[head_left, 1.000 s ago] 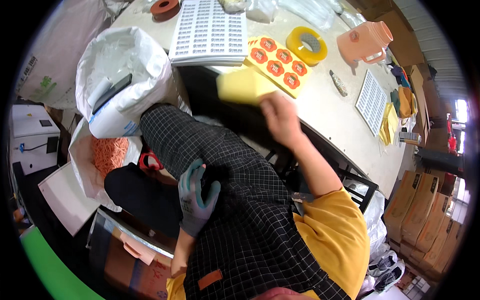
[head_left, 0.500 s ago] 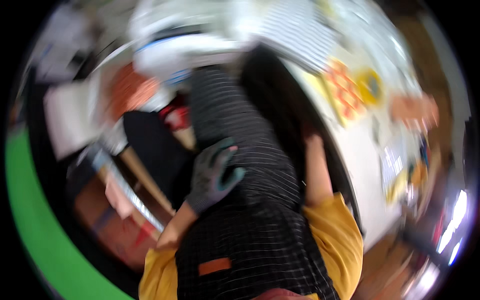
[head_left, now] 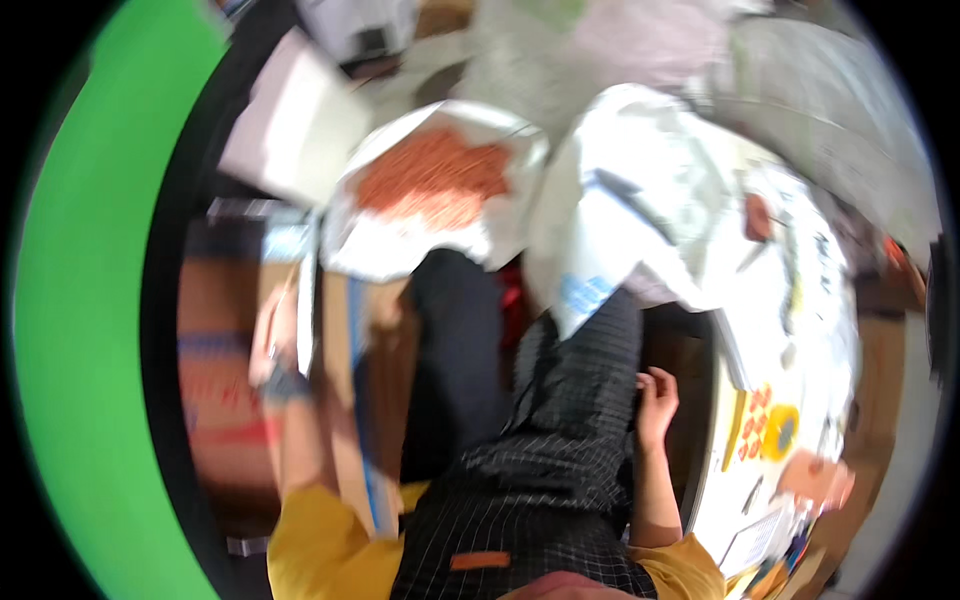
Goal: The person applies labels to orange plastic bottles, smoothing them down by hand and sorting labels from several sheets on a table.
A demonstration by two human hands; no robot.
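Observation:
My left hand, with a grey glove cuff at its wrist, reaches down at my left beside a shiny metal-looking edge and cardboard boxes. Motion blur smears its fingers, so whether it holds anything is unclear. My bare right hand hangs beside my right thigh, near the white tabletop's edge. Its fingers are loosely bent and apart, with nothing visible in them. Ahead of my knees stands a white sack, its mouth spread around a heap of small orange-brown pieces, too blurred to name.
A white plastic bag bulges right of the sack. On the white table at my right lie a yellow tape roll and a sheet of orange round stickers. Cardboard boxes stand at my left; green flooring lies beyond.
My view has swung left, bringing the sack to the middle. My left hand has gone from my lap out to the boxes. My right hand now shows beside my thigh.

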